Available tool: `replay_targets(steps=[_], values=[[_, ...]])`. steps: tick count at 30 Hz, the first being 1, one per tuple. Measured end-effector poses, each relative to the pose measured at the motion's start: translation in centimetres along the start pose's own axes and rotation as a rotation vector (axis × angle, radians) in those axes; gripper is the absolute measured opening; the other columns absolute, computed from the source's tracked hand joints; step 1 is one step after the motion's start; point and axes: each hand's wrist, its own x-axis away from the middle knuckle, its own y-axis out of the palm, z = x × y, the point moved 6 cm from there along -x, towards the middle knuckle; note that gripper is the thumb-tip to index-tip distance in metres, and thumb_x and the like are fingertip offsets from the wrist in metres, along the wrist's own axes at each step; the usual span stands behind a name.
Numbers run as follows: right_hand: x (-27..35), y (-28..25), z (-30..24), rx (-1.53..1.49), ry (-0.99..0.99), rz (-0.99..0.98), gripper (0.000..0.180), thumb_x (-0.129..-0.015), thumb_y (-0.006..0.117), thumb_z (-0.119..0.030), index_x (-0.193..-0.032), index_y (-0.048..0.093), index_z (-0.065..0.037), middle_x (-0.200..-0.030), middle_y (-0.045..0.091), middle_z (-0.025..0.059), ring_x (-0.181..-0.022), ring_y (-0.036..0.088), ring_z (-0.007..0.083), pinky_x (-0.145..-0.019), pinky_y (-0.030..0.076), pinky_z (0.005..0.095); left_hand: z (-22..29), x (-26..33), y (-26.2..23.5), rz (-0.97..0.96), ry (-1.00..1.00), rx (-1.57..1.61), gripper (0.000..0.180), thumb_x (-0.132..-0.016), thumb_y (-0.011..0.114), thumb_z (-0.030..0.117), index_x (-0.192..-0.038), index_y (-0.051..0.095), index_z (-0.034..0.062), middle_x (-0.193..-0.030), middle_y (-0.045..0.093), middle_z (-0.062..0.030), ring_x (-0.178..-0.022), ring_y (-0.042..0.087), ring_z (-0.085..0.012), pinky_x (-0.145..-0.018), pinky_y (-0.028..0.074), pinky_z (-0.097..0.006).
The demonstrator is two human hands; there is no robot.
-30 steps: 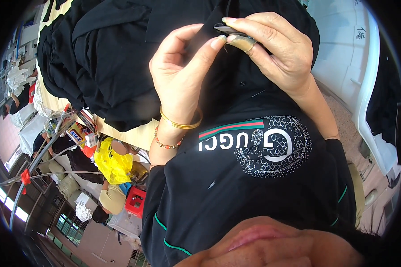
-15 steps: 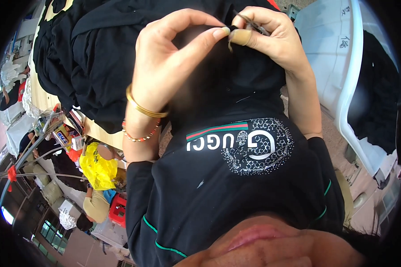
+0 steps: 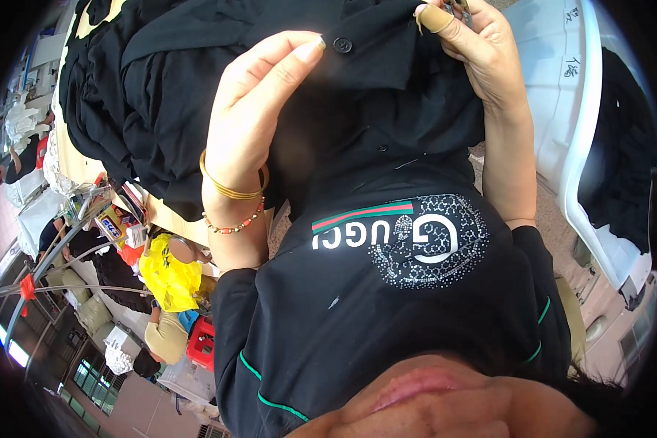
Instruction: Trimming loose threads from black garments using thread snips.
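Observation:
A black garment is spread before me, with a dark round button near its edge. My left hand is closed, thumb and forefinger pinching the cloth just left of the button. At the upper right my right hand is closed at the garment's corner, a tan cover on its thumb. Part of a small dark metal tool, which looks like thread snips, shows within its fingers at the top edge. A smaller button lies lower on the cloth.
Heaped black cloth covers the wooden table at left. A pale blue plastic bin stands at right, with black fabric beyond its rim. A yellow bag and red stool are at lower left; people sit farther off.
My hands were close together at one spot of the cloth. They have moved apart, the right one up and rightward, the left one slightly left. The garment's button and flap now show between them.

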Motion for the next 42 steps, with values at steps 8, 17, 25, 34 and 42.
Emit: replay_targets(steps=[8, 17, 25, 34, 42], values=[[0.1, -0.6, 0.7, 0.023, -0.023, 0.071, 0.010, -0.092, 0.069, -0.012, -0.089, 0.064, -0.005, -0.074, 0.056, -0.0059, -0.063, 0.048, 0.0023, -0.058, 0.036, 0.0171, -0.7, -0.2, 1.1, -0.018, 0.012, 0.109, 0.020, -0.098, 0.061, 0.010, -0.114, 0.069, -0.0003, -0.103, 0.070, -0.0018, -0.096, 0.063, -0.0079, -0.089, 0.047, -0.021], [0.7, -0.1, 0.1, 0.064, 0.118, 0.112, 0.019, -0.098, 0.062, -0.017, -0.102, 0.067, 0.000, -0.068, 0.052, -0.0067, -0.057, 0.042, 0.0015, -0.053, 0.030, 0.0172, -0.9, -0.4, 0.8, 0.063, 0.019, 0.176, 0.019, -0.098, 0.061, 0.010, -0.112, 0.069, -0.0004, -0.101, 0.070, -0.0019, -0.095, 0.063, -0.0089, -0.089, 0.047, -0.022], [2.6, 3.7, -4.2, 0.333, -0.188, -0.085, 0.034, -0.090, 0.071, -0.005, -0.121, 0.062, 0.005, -0.103, 0.067, 0.0064, -0.087, 0.063, 0.0102, -0.077, 0.049, 0.0222, -0.6, -0.7, 2.3, 0.052, 0.062, 0.162, 0.019, -0.099, 0.060, 0.010, -0.111, 0.069, -0.0011, -0.099, 0.070, -0.0003, -0.093, 0.062, -0.0053, -0.085, 0.047, -0.018], [2.3, 0.9, -0.6, 0.411, -0.198, -0.137, 0.013, -0.089, 0.073, -0.006, -0.098, 0.067, 0.000, -0.085, 0.064, -0.0012, -0.071, 0.054, 0.0022, -0.063, 0.040, 0.0164, -1.0, -2.0, 2.5, 0.004, 0.023, -0.102, 0.025, -0.101, 0.057, 0.013, -0.115, 0.067, -0.0048, -0.107, 0.069, -0.0035, -0.103, 0.061, -0.0093, -0.094, 0.045, -0.022], [3.0, -0.2, 0.1, -0.065, -0.090, -0.071, 0.013, -0.093, 0.069, -0.014, -0.097, 0.068, -0.002, -0.081, 0.064, -0.0024, -0.064, 0.049, 0.0001, -0.058, 0.037, 0.0160, -1.2, -2.6, -1.1, -0.028, 0.069, -0.232, 0.028, -0.101, 0.057, 0.018, -0.115, 0.068, -0.0022, -0.112, 0.071, -0.0079, -0.111, 0.063, -0.0151, -0.102, 0.044, -0.025]])
